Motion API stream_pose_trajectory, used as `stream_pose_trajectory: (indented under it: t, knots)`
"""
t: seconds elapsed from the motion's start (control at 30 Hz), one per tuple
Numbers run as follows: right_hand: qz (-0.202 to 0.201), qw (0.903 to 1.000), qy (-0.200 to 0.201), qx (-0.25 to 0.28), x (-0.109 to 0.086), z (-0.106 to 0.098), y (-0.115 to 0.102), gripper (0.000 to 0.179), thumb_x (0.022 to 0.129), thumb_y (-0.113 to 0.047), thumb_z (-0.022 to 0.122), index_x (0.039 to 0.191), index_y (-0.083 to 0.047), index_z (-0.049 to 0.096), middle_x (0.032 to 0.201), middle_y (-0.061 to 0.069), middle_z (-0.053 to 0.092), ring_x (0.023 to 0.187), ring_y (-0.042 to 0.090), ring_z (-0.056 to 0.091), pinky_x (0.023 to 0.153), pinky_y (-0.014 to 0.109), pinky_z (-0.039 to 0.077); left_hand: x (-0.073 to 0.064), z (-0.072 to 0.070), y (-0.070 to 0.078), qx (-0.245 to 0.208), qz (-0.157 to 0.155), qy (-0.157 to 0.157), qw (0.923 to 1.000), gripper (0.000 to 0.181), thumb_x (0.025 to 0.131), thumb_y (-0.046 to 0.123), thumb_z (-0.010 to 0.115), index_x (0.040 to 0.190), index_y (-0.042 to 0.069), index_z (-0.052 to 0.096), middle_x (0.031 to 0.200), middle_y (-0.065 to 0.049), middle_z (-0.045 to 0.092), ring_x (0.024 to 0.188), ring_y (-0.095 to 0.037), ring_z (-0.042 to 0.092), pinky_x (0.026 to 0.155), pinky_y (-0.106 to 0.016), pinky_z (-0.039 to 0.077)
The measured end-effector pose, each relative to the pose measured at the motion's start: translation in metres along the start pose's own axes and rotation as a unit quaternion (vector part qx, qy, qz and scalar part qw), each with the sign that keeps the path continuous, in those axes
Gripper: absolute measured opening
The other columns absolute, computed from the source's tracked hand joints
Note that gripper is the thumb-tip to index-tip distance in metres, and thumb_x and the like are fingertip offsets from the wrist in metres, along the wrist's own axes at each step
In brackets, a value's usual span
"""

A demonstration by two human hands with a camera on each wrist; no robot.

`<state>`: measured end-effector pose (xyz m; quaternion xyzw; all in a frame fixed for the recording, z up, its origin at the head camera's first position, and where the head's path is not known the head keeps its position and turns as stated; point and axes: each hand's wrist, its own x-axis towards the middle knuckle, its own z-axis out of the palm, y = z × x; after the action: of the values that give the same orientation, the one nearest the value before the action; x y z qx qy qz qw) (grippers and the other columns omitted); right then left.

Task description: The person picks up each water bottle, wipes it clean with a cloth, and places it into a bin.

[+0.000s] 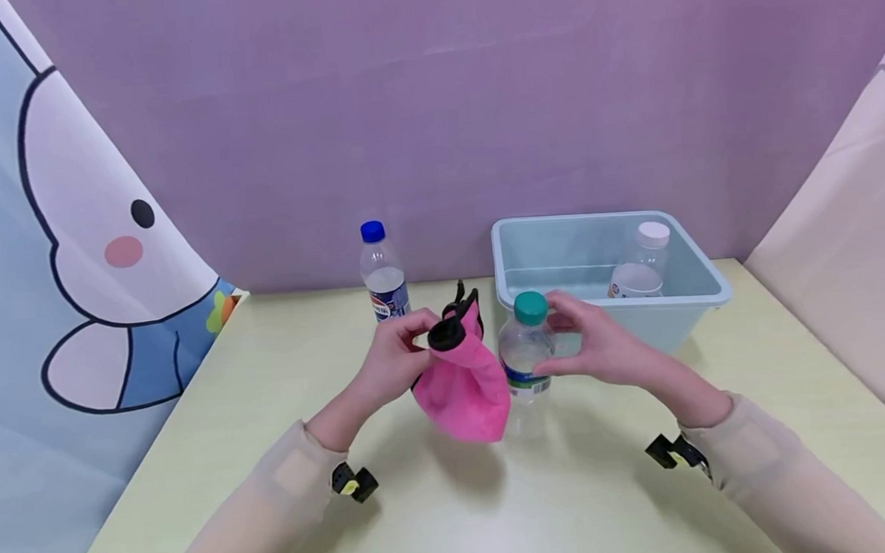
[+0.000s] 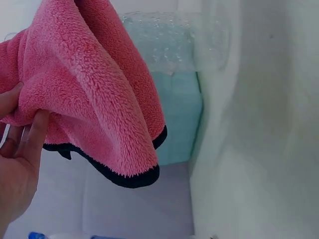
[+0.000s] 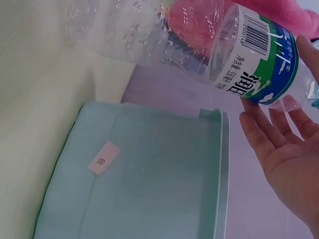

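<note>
My left hand (image 1: 399, 356) pinches a pink cloth (image 1: 467, 392) with black trim, which hangs in loose folds. In the left wrist view its fleecy surface bulges out past the thumb and fingers. My right hand (image 1: 596, 344) holds a clear plastic bottle (image 1: 520, 348) with a green cap, near its upper part. The thumb lies at the label while the other fingers (image 3: 256, 129) reach round behind it. This bottle is upright, its blue, green and white label (image 3: 266, 59) plain in the right wrist view. The cloth is just left of the bottle and overlaps it there.
Behind the right hand stands a light blue plastic bin (image 1: 687, 301), with a white-capped clear bottle (image 1: 640, 262) inside. A blue-capped bottle (image 1: 385, 271) stands at the table's back, beyond the left hand. A purple backdrop (image 1: 435, 126) rises behind the pale table (image 1: 268, 386).
</note>
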<state>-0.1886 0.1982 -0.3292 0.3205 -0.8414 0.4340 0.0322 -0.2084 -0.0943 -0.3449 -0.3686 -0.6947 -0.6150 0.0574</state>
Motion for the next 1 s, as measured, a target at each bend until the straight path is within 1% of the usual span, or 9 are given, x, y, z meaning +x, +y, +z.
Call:
stream_pose_trajectory:
  t: [0.1, 0.27, 0.43, 0.53, 0.6, 0.67, 0.77, 0.9, 1.0]
  knots:
    - [-0.017, 0.9998, 0.009, -0.005, 0.001, 0.0, -0.002, 0.065, 0.072, -0.012, 0.086, 0.126, -0.003, 0.051, 0.115, 0.008, 0.06, 0.105, 0.028, 0.061, 0.092, 0.046, 0.05, 0.007, 0.004, 0.004, 0.009, 0.006, -0.017, 0.9998, 0.012, 0.082, -0.013, 0.066, 0.086, -0.002, 0.066, 0.087, -0.011, 0.067, 0.085, -0.016, 0.06, 0.063, -0.03, 0.057]
    - [-0.013, 0.9996, 0.007, -0.024, 0.002, 0.0, -0.004, 0.061, 0.072, -0.016, 0.087, 0.121, -0.005, 0.051, 0.109, 0.004, 0.061, 0.097, 0.022, 0.061, 0.085, 0.042, 0.052, 0.014, 0.011, 0.008, 0.018, 0.001, -0.033, 0.9993, 0.014, 0.082, -0.014, 0.064, 0.089, -0.002, 0.068, 0.089, -0.01, 0.068, 0.088, -0.018, 0.062, 0.067, -0.035, 0.058]
    - [-0.021, 0.9991, 0.007, -0.037, 0.003, 0.001, -0.005, 0.061, 0.071, -0.017, 0.087, 0.119, -0.004, 0.052, 0.109, 0.003, 0.061, 0.096, 0.022, 0.062, 0.085, 0.041, 0.052, 0.016, 0.018, 0.006, 0.02, -0.025, -0.042, 0.9986, 0.015, 0.082, -0.015, 0.062, 0.09, -0.003, 0.067, 0.09, -0.011, 0.068, 0.088, -0.015, 0.062, 0.069, -0.036, 0.058]
    - [-0.024, 0.999, 0.007, -0.038, 0.003, 0.002, -0.005, 0.061, 0.071, -0.016, 0.088, 0.119, -0.004, 0.052, 0.109, 0.004, 0.061, 0.097, 0.023, 0.062, 0.086, 0.042, 0.052, 0.015, 0.02, 0.004, 0.02, -0.04, -0.046, 0.998, 0.015, 0.082, -0.015, 0.061, 0.09, -0.003, 0.066, 0.089, -0.011, 0.068, 0.087, -0.016, 0.062, 0.069, -0.036, 0.058]
    - [-0.024, 0.9989, 0.008, -0.04, 0.002, 0.002, -0.005, 0.061, 0.071, -0.016, 0.088, 0.119, -0.004, 0.052, 0.109, 0.004, 0.061, 0.097, 0.024, 0.062, 0.086, 0.043, 0.052, 0.014, 0.021, 0.002, 0.03, -0.045, -0.048, 0.9974, 0.014, 0.082, -0.013, 0.063, 0.089, -0.002, 0.067, 0.089, -0.01, 0.068, 0.091, -0.018, 0.062, 0.07, -0.033, 0.058]
    - [-0.024, 0.9988, 0.009, -0.043, 0.002, 0.002, -0.004, 0.061, 0.071, -0.016, 0.088, 0.119, -0.004, 0.052, 0.109, 0.004, 0.061, 0.097, 0.024, 0.063, 0.086, 0.043, 0.052, 0.013, 0.022, 0.0, 0.045, -0.048, -0.053, 0.9964, 0.014, 0.082, -0.012, 0.064, 0.088, 0.0, 0.068, 0.09, -0.009, 0.069, 0.095, -0.02, 0.063, 0.072, -0.031, 0.057]
    - [-0.022, 0.9984, 0.012, -0.05, 0.001, 0.001, -0.004, 0.061, 0.071, -0.016, 0.088, 0.118, -0.004, 0.051, 0.109, 0.004, 0.061, 0.097, 0.024, 0.063, 0.087, 0.044, 0.051, 0.012, 0.024, -0.005, 0.059, -0.048, -0.066, 0.9949, 0.013, 0.082, -0.011, 0.066, 0.086, 0.001, 0.069, 0.091, -0.009, 0.07, 0.101, -0.023, 0.064, 0.078, -0.031, 0.055]
    - [-0.02, 0.9981, 0.015, -0.056, 0.0, 0.001, -0.003, 0.062, 0.07, -0.016, 0.088, 0.117, -0.004, 0.051, 0.108, 0.005, 0.062, 0.096, 0.024, 0.064, 0.088, 0.045, 0.051, 0.008, 0.025, -0.015, 0.063, -0.045, -0.093, 0.9926, 0.015, 0.081, -0.013, 0.066, 0.084, 0.001, 0.067, 0.089, -0.009, 0.07, 0.099, -0.022, 0.064, 0.086, -0.034, 0.053]
    - [-0.02, 0.998, 0.016, -0.057, -0.001, 0.001, -0.003, 0.062, 0.069, -0.014, 0.089, 0.117, -0.004, 0.051, 0.108, 0.005, 0.062, 0.096, 0.024, 0.064, 0.088, 0.045, 0.051, 0.003, 0.026, -0.026, 0.069, -0.049, -0.117, 0.9896, 0.016, 0.08, -0.013, 0.066, 0.083, 0.002, 0.066, 0.088, -0.006, 0.069, 0.094, -0.018, 0.064, 0.088, -0.035, 0.051]
